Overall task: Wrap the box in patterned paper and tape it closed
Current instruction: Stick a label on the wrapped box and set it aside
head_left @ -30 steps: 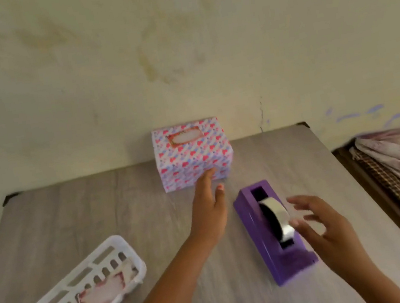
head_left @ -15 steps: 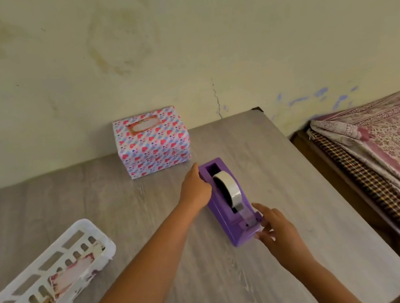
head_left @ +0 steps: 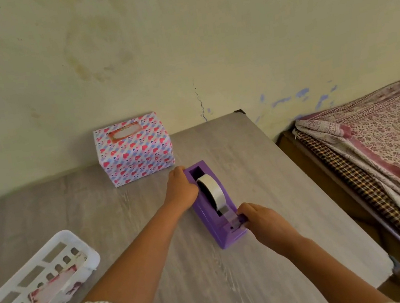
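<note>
A box (head_left: 134, 148) wrapped in white paper with red and blue hearts stands at the back of the table against the wall, a framed label on its top. In front of it lies a purple tape dispenser (head_left: 215, 224) holding a white tape roll (head_left: 212, 192). My left hand (head_left: 181, 188) grips the dispenser's far left side. My right hand (head_left: 262, 222) pinches the loose tape end at the cutter on the near end.
A grey wood-grain table (head_left: 276, 257) carries everything. A white slotted basket (head_left: 32, 288) with paper pieces sits at the front left. A bed with patterned pink cloth (head_left: 382, 148) stands close to the table's right edge. A stained wall runs behind.
My left hand left the wrapped box and took the dispenser's far side. My right hand came down onto the cutter end and pinched the tape. The view shifted right.
</note>
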